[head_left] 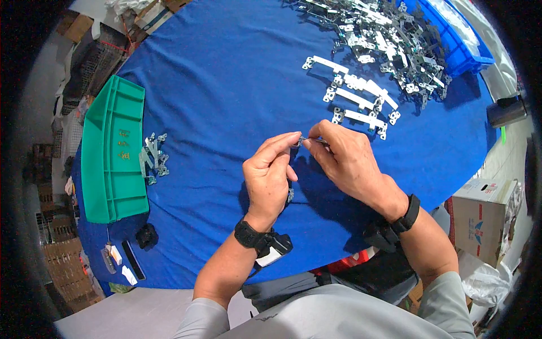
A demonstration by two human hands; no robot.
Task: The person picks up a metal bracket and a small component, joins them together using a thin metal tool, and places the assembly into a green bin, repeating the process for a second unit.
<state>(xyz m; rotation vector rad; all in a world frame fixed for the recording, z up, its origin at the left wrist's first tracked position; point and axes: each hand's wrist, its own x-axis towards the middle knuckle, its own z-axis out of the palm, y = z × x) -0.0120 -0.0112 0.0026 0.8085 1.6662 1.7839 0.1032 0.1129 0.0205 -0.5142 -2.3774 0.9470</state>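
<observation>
Blue cloth (226, 85) covers the round table. At far left a green tray (113, 152) lies upside down. Its raised yellow characters are too small to read. Just beside its right edge sits a small pile (153, 158) of metal pieces, apparently kept apart from the main stock.

At centre the left hand (270, 175) and right hand (350, 164) meet fingertip to fingertip. Thumb and forefinger of each are pinched together on one small metal part (302, 141), held just above the cloth. Such a hold probably suits fine work on so small a piece. Both wrists carry black bands.

Beyond the right hand, brackets (355, 99) with white strips lie in a rough row, seemingly set out in order. A loose heap (389, 39) of similar metal parts spreads behind them, touching a blue bin (457, 39). At far right, off the table, stands a box (483, 217) whose red and blue print is illegible.
</observation>
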